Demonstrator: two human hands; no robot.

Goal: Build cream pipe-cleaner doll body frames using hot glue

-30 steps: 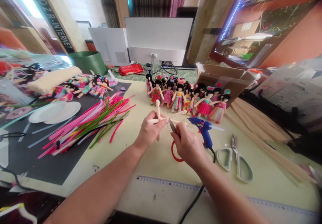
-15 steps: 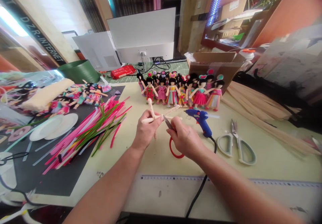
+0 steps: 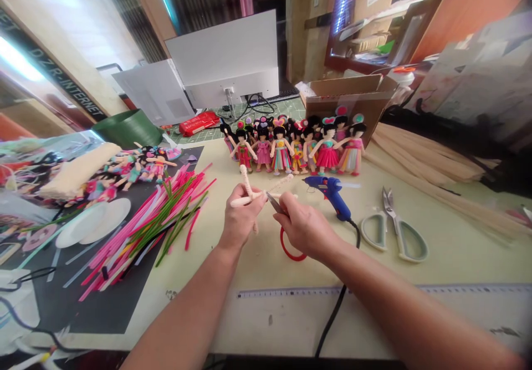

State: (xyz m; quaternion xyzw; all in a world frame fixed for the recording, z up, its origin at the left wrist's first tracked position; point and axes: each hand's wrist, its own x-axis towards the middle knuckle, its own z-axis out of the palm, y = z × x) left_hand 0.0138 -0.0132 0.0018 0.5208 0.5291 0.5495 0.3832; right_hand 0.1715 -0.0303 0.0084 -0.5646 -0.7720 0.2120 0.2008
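My left hand (image 3: pixel 240 220) pinches a cream pipe-cleaner figure (image 3: pixel 245 180) whose twisted limbs stick out several ways. From the right, my right hand (image 3: pixel 306 226) is closed on red-handled scissors (image 3: pixel 293 246). A red loop hangs below my fingers, and the grey metal tip touches or nearly touches the cream stems beside my left thumb. My fingers hide part of the tool, and whether its blades are apart cannot be made out. Just beyond my right hand lies a blue glue gun (image 3: pixel 332 194).
Several finished dolls (image 3: pixel 281 151) stand in a row at the back. Large grey-handled scissors (image 3: pixel 390 220) lie to the right, near bundled beige stems (image 3: pixel 432 176). Coloured pipe cleaners (image 3: pixel 145 226) and white plates (image 3: pixel 112 215) are at left. A ruler (image 3: pixel 291 292) runs along the front.
The camera view has shifted slightly. Both hands keep their grips on the cream figure and the scissors, with the metal tip still at the same spot.
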